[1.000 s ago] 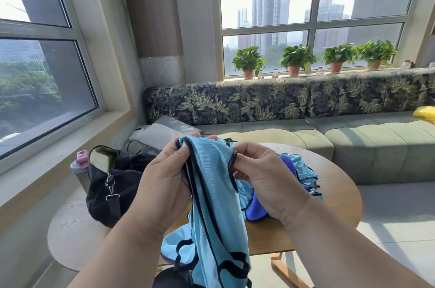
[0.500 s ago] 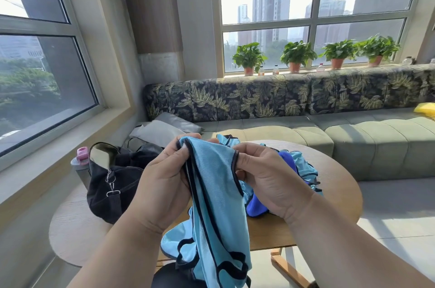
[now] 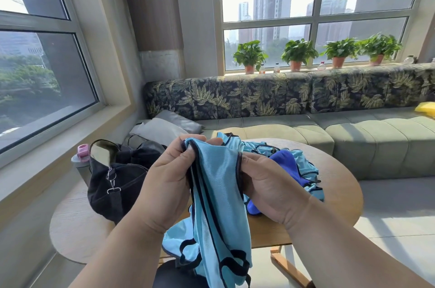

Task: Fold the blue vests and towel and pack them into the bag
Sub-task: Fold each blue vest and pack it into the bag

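A light blue vest with dark trim (image 3: pixel 219 212) hangs in front of me above the table's near edge. My left hand (image 3: pixel 164 189) pinches its top left edge and my right hand (image 3: pixel 268 189) grips its top right edge. Behind my right hand, more light blue vests (image 3: pixel 306 170) lie in a heap on the round wooden table (image 3: pixel 336 193), with a darker blue towel (image 3: pixel 282 163) among them. The black bag (image 3: pixel 113 181) stands open on the left of the table.
A grey bottle with a pink lid (image 3: pixel 81 158) stands behind the bag by the window sill. A green sofa (image 3: pixel 376 141) runs behind the table, with grey cushions (image 3: pixel 162 127) at its left end. Potted plants (image 3: pixel 296 54) line the far sill.
Both hands keep hold of the vest. The view has tipped slightly, and the hands have barely shifted.
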Available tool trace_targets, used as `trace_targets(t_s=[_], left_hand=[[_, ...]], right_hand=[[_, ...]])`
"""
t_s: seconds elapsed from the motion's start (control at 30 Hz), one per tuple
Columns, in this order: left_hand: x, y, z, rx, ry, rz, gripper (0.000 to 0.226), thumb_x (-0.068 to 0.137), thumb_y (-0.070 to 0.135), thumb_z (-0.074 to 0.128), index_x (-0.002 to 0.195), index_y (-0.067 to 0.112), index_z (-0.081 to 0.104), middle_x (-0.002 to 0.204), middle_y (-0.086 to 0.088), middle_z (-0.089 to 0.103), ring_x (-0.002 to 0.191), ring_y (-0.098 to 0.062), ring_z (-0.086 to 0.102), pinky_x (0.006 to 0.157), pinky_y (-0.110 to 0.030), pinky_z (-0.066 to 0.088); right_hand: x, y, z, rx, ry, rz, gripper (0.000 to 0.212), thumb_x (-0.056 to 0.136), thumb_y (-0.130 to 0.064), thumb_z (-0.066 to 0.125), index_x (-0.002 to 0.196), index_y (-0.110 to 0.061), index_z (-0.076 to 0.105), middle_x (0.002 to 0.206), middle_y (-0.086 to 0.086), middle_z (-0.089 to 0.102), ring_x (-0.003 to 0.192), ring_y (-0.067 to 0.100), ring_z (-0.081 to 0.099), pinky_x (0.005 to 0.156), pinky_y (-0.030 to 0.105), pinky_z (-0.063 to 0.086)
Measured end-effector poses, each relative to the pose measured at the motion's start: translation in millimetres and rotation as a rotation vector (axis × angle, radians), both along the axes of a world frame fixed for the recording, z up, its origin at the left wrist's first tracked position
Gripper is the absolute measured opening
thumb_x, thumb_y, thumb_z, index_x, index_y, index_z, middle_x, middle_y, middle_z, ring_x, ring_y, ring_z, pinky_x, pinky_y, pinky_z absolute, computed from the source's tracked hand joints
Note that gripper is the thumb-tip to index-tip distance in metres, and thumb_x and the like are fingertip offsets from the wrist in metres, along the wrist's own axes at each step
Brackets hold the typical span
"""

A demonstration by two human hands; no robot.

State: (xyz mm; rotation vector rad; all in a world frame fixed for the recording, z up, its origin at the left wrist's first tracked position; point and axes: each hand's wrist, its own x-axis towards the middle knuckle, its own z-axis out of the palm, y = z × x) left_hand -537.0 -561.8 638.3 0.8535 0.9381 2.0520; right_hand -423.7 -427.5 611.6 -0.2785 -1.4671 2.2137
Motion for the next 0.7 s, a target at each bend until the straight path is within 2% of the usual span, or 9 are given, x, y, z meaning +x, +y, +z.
trace_targets(t_s=[0.13,0.23,0.3,0.37,0.5,0.6,0.7], left_hand=[[-0.2,-1.1,-1.5,-0.077,0.177,0.125,0.020,0.106,0.014,0.049,0.106,0.012,0.068,0.125,-0.015,0.074,0.107,-0.024,0.072,0.093,-0.036,0.061],[-1.0,0.2,-3.0,-0.119,0.246,0.203,0.024,0.108,0.015,0.050,0.104,0.015,0.074,0.112,-0.013,0.076,0.095,-0.022,0.070,0.083,-0.031,0.062],[-2.7,0.8,-4.2,-0.144,0.241,0.249,0.024,0.108,0.016,0.052,0.104,0.017,0.075,0.104,-0.012,0.077,0.091,-0.020,0.069,0.076,-0.027,0.060],[-2.7,1.0,-4.9,-0.156,0.208,0.247,0.024,0.108,0.015,0.051,0.105,0.014,0.075,0.104,-0.015,0.076,0.088,-0.020,0.071,0.071,-0.027,0.060],[-2.0,3.2,-6.8,-0.141,0.129,0.230,0.020,0.108,0.015,0.052,0.113,0.014,0.072,0.104,-0.014,0.075,0.089,-0.020,0.072,0.070,-0.028,0.061],[-7.7,5.9,-10.8,-0.092,0.111,0.260,0.025,0.104,0.015,0.058,0.128,0.019,0.063,0.106,-0.003,0.074,0.090,-0.015,0.071,0.072,-0.025,0.060],[-10.2,6.5,-13.2,-0.081,0.130,0.258,0.033,0.092,0.026,0.067,0.125,0.023,0.061,0.103,-0.002,0.072,0.084,-0.012,0.069,0.066,-0.024,0.058]], right_hand=[[0.1,-2.3,-0.4,-0.039,0.027,0.002,0.052,0.086,-0.022,0.076,0.118,0.017,0.063,0.112,0.028,0.069,0.098,0.034,0.063,0.087,0.037,0.054],[-1.4,-4.9,-0.6,-0.063,0.050,-0.008,0.036,0.079,-0.020,0.082,0.105,0.004,0.074,0.100,0.021,0.072,0.085,0.027,0.068,0.079,0.033,0.057],[-1.5,-6.1,1.8,-0.162,0.112,-0.009,0.031,0.081,-0.009,0.078,0.109,0.001,0.073,0.103,0.022,0.071,0.087,0.028,0.069,0.080,0.035,0.059],[-0.4,-6.6,5.1,-0.236,0.167,-0.001,0.038,0.082,-0.003,0.077,0.119,0.003,0.068,0.107,0.022,0.071,0.090,0.029,0.069,0.083,0.036,0.060],[-0.2,-9.0,9.1,-0.212,0.168,-0.031,0.017,0.080,-0.009,0.073,0.097,-0.008,0.074,0.095,0.017,0.075,0.081,0.025,0.072,0.076,0.033,0.062],[0.1,-8.9,11.1,-0.172,0.172,-0.072,0.022,0.080,-0.011,0.075,0.102,-0.008,0.075,0.097,0.018,0.076,0.081,0.026,0.072,0.078,0.034,0.061],[2.5,-8.5,15.5,-0.105,0.169,-0.124,0.020,0.075,-0.015,0.078,0.095,-0.012,0.080,0.096,0.017,0.076,0.079,0.024,0.072,0.076,0.033,0.061]])
